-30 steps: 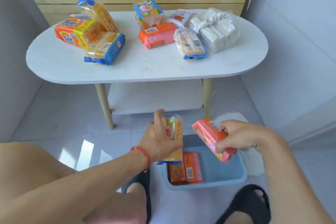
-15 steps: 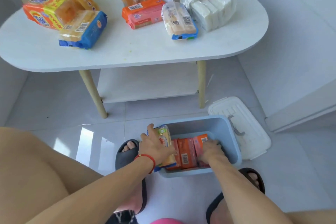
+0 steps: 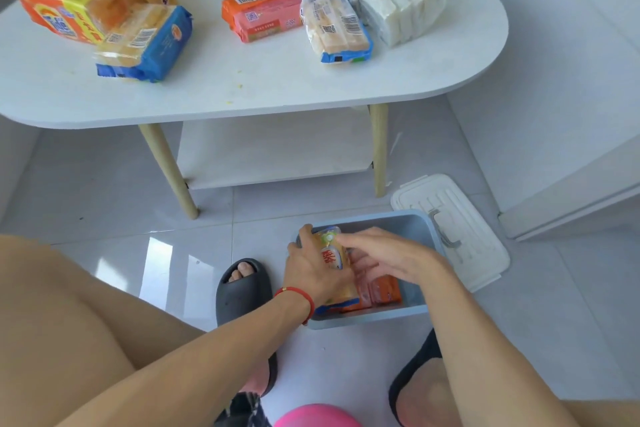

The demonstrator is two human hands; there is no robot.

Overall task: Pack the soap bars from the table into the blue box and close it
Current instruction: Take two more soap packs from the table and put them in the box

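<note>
- Soap pack, yellow-wrapped, stands on end inside the blue box on the floor.
- Left hand grips its side, fingers curled round it.
- Right hand, fingers loosely spread, touches its top.

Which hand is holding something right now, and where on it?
The left hand grips the yellow soap pack round its upper end, standing it in the blue box. The right hand touches the pack's top with its fingertips.
</note>
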